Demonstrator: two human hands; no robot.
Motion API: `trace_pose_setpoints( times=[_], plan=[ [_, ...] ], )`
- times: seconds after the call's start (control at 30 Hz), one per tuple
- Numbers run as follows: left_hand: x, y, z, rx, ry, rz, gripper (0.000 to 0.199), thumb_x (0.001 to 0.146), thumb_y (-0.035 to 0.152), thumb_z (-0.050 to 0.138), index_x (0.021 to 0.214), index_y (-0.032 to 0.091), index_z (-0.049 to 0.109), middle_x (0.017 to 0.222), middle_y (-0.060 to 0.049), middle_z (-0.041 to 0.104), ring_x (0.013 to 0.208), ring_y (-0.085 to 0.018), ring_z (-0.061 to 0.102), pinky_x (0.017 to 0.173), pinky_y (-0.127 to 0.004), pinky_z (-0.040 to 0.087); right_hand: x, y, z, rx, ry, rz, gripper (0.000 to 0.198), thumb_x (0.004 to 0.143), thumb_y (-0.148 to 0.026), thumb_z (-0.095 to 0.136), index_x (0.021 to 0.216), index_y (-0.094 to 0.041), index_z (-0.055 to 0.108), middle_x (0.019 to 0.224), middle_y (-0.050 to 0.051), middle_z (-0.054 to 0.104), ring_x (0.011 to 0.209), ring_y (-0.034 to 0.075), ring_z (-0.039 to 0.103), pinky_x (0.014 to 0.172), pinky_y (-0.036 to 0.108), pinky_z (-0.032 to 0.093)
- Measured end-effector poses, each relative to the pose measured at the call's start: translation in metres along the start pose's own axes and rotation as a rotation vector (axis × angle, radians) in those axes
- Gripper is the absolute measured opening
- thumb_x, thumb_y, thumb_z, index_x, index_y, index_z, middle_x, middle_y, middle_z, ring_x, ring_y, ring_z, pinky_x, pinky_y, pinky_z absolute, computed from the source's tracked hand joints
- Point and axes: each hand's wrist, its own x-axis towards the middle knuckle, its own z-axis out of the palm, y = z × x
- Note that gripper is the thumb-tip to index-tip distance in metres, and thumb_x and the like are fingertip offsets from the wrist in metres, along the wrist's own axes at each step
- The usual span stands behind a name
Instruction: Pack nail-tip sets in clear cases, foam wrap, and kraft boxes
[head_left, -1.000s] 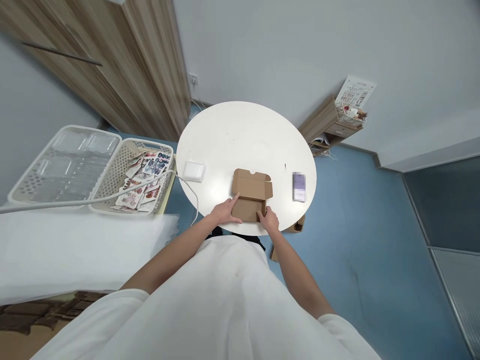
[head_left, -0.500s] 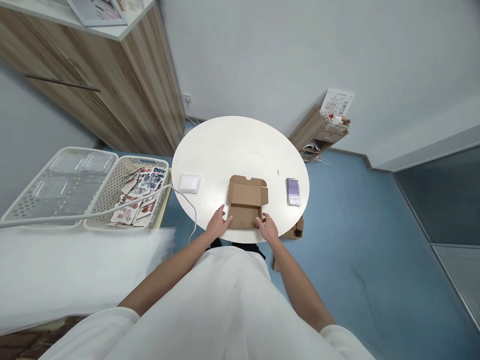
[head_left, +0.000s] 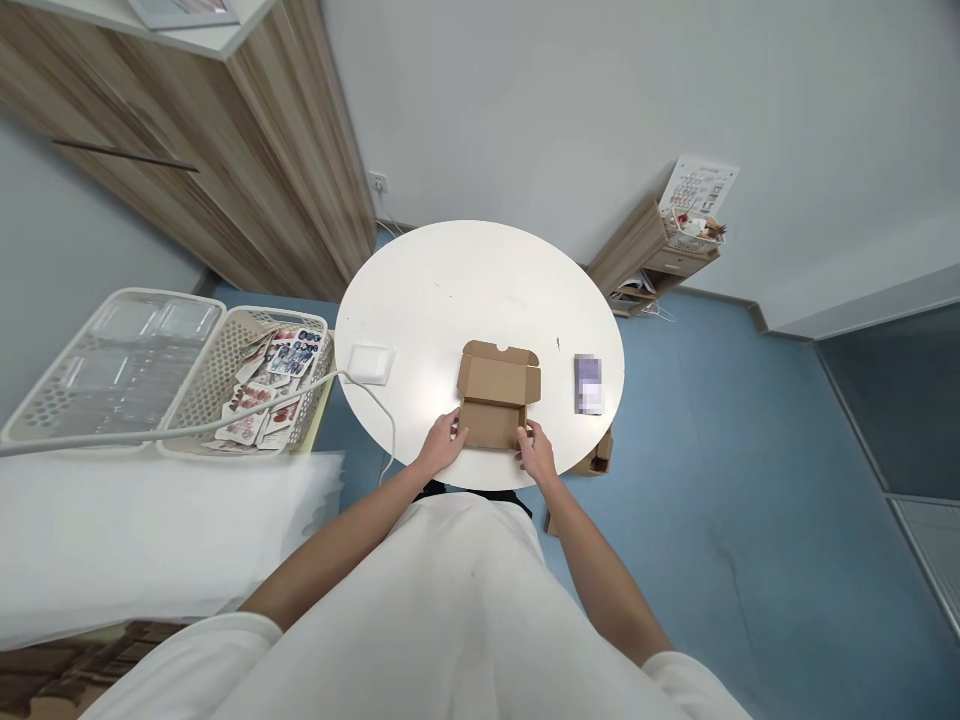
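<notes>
A brown cardboard box (head_left: 491, 427) lies near the front of the round white table (head_left: 480, 270), its lid raised at the far side and its inside bare. My left hand (head_left: 442, 445) grips the box's left wall, thumb over the near corner. On the opposite wall, my right hand (head_left: 535, 452) holds the box the same way, with its fingers along the outer side. To the right lies a small purple and white pack (head_left: 589, 385), blurred in the picture. A flat white packet (head_left: 370, 364) rests at the table's left.
Left of the table stand a white basket of nail-sticker sheets (head_left: 169, 425) and a basket of clear plastic cases (head_left: 37, 390). A white cable (head_left: 247, 408) hangs across them to the table edge. Cardboard boxes (head_left: 598, 458) sit on the floor at right.
Both hands have closed more firmly on the box's sides, and the box sits slightly farther from me. The camera view has shifted a little.
</notes>
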Motion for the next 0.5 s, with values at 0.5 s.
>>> trace_pose_setpoints(
  times=[0.5],
  plan=[
    [0.053,0.038,0.033,-0.158,0.078,-0.169,0.056,0.076,0.024,0.046,0.131,0.020,0.039,0.122,-0.008,0.049,0.109,-0.021,0.047,0.094,-0.035,0.038,0.077,0.015,-0.035,0.274,-0.124,-0.148,0.058,0.081,-0.051,0.040,0.130,-0.021,0.037,0.110,0.009,0.047,0.056,0.009,0.056,0.059,0.031,0.051]
  ],
)
